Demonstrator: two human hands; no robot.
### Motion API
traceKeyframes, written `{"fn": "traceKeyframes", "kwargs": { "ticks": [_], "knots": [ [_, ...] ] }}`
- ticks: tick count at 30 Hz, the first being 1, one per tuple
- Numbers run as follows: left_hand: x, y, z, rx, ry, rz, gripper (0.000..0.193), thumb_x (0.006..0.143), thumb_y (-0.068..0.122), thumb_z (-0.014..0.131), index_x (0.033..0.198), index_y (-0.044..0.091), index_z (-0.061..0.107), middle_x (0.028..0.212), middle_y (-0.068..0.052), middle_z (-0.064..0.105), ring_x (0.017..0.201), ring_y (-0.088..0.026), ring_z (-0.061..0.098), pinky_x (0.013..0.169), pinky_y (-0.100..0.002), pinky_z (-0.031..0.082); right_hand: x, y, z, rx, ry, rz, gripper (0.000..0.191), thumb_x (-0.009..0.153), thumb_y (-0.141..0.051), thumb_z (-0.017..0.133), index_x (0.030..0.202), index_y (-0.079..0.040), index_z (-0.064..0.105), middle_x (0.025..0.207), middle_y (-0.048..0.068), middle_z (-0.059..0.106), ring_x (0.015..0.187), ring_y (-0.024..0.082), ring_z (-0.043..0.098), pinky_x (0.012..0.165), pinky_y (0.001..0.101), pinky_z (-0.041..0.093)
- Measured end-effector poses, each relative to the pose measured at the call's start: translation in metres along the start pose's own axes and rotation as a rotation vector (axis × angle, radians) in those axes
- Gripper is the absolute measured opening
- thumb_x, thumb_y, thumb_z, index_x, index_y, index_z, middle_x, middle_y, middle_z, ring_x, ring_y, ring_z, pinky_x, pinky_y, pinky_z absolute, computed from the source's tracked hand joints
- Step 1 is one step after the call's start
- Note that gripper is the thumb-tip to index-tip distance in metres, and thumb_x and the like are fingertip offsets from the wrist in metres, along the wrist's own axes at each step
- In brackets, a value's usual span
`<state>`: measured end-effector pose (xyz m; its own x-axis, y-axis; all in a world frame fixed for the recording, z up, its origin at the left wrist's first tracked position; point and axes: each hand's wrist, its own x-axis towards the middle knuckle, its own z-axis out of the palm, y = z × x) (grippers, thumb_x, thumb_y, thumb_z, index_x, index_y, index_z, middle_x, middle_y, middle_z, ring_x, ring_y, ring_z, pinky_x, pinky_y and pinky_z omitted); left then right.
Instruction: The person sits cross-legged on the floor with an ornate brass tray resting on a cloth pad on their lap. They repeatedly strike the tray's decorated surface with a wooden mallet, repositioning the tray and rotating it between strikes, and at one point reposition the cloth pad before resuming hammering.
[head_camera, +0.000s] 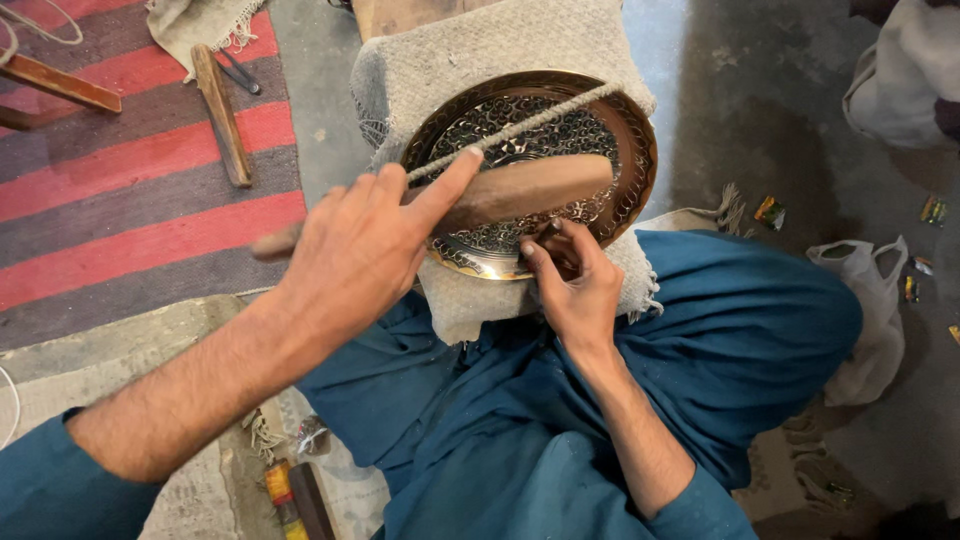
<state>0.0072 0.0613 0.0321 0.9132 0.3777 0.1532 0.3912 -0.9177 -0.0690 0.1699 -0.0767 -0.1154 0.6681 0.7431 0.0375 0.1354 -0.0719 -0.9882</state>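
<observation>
A round engraved metal plate (641, 150) with a dark, finely patterned face lies on a grey woollen cloth (470, 50) over my lap. A twisted cord (545, 117) runs slantwise across the plate. My left hand (355, 250) grips a flat wooden mallet (540, 187), held level above the plate with the index finger stretched along it. My right hand (578, 285) is at the plate's near rim, fingers pinched on a small dark tool (553, 240) pressed onto the metal. My blue garment (740, 330) covers my legs below.
A red and grey striped rug (130, 170) lies at the left with a wooden stick (222, 115) on it. A white plastic bag (872, 300) and small coloured wrappers (770, 211) sit on the concrete floor at the right. Small objects (290, 495) lie by my left knee.
</observation>
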Motion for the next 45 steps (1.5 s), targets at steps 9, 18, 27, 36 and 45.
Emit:
{"fn": "traceKeyframes", "kwargs": {
  "ticks": [9,18,27,36,45],
  "knots": [
    [-0.001,0.006,0.002,0.131,0.010,0.016,0.069,0.086,0.008,0.061,0.153,0.021,0.049,0.090,-0.010,0.058,0.083,-0.030,0.060,0.080,-0.048,0.048,0.000,0.003,-0.001,-0.055,-0.011,-0.020,0.024,0.093,-0.004,0.077,0.115,0.002,0.067,0.096,0.008,0.079,0.089,0.010,0.074,0.077,0.0250,0.059],
    [-0.004,0.004,0.001,-0.006,0.017,-0.018,0.067,0.089,0.007,0.061,0.153,0.022,0.051,0.090,-0.010,0.056,0.085,-0.030,0.058,0.080,-0.047,0.046,0.000,0.002,-0.002,-0.003,-0.021,-0.018,0.024,0.094,-0.002,0.073,0.116,0.002,0.064,0.098,0.007,0.079,0.091,0.009,0.074,0.078,0.0241,0.059],
    [-0.004,0.003,-0.001,0.094,0.059,0.001,0.066,0.090,0.008,0.064,0.153,0.022,0.051,0.091,-0.009,0.053,0.087,-0.029,0.057,0.084,-0.048,0.049,-0.001,0.001,-0.002,0.029,-0.054,-0.035,0.020,0.097,0.001,0.071,0.117,0.001,0.066,0.099,0.006,0.079,0.091,0.008,0.072,0.079,0.0242,0.058],
    [-0.001,0.008,-0.004,-0.014,-0.048,-0.051,0.080,0.078,0.005,0.068,0.154,0.021,0.047,0.092,-0.010,0.055,0.084,-0.031,0.058,0.068,-0.045,0.046,-0.003,0.002,0.001,0.095,0.037,0.024,0.023,0.095,0.000,0.071,0.117,0.001,0.065,0.097,0.004,0.078,0.087,0.007,0.072,0.076,0.0232,0.058],
    [0.006,0.006,-0.009,0.259,0.006,0.087,0.072,0.089,0.010,0.066,0.155,0.024,0.044,0.090,-0.008,0.054,0.084,-0.027,0.058,0.073,-0.045,0.049,-0.003,0.000,0.000,-0.011,0.025,0.012,0.014,0.095,0.000,0.075,0.108,0.001,0.070,0.092,0.005,0.078,0.083,0.007,0.070,0.075,0.0235,0.056]
  ]
}}
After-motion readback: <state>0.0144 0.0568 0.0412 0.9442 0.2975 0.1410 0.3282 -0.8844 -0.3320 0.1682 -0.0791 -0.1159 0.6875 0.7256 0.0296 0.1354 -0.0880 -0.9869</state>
